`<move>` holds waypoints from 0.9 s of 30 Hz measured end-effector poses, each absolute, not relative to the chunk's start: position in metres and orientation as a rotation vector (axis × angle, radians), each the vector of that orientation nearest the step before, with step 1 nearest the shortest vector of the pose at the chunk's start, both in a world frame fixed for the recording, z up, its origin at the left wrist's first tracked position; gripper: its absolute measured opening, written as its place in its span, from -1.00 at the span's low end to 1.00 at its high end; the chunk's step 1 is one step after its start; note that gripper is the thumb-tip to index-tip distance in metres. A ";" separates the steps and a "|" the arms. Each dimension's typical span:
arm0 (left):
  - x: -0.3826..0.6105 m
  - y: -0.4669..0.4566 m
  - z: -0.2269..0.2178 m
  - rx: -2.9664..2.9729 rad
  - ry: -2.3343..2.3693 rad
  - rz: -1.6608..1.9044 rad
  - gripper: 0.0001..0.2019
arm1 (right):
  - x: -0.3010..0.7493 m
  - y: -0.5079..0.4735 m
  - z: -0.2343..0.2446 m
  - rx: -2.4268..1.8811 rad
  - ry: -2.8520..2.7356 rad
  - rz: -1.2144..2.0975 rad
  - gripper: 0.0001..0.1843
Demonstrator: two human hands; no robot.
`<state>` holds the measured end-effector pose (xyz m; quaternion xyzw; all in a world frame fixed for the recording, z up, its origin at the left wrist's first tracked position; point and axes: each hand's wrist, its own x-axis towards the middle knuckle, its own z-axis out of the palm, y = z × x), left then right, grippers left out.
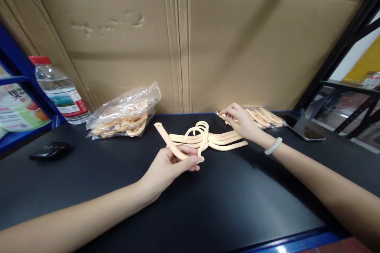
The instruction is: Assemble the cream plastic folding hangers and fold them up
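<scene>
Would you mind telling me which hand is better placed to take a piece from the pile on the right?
The right hand, probably: it rests on that pile, while the left hand holds a curved hanger piece in its grip.

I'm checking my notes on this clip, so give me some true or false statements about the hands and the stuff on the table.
The water bottle has a red cap. True.
The left hand holds a curved beige piece. True.
The right hand rests on the water bottle. False: it is on the beige parts at the right.
The stacked hangers sit in a box. False: they lie bare on the black table.
</scene>
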<state>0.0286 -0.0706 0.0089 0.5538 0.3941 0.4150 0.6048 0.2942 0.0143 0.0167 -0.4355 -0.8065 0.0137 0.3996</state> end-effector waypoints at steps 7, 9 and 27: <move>0.028 -0.070 0.007 1.301 0.920 0.976 -0.79 | 0.271 -0.039 0.044 -0.963 -1.484 0.753 -0.68; 0.028 -0.069 0.007 1.301 0.914 0.979 -0.80 | 0.260 -0.053 0.046 -0.924 -1.359 0.949 -0.67; 0.024 -0.067 0.005 1.514 0.923 0.948 -0.87 | 0.227 -0.077 0.014 -0.918 -1.261 1.646 -0.76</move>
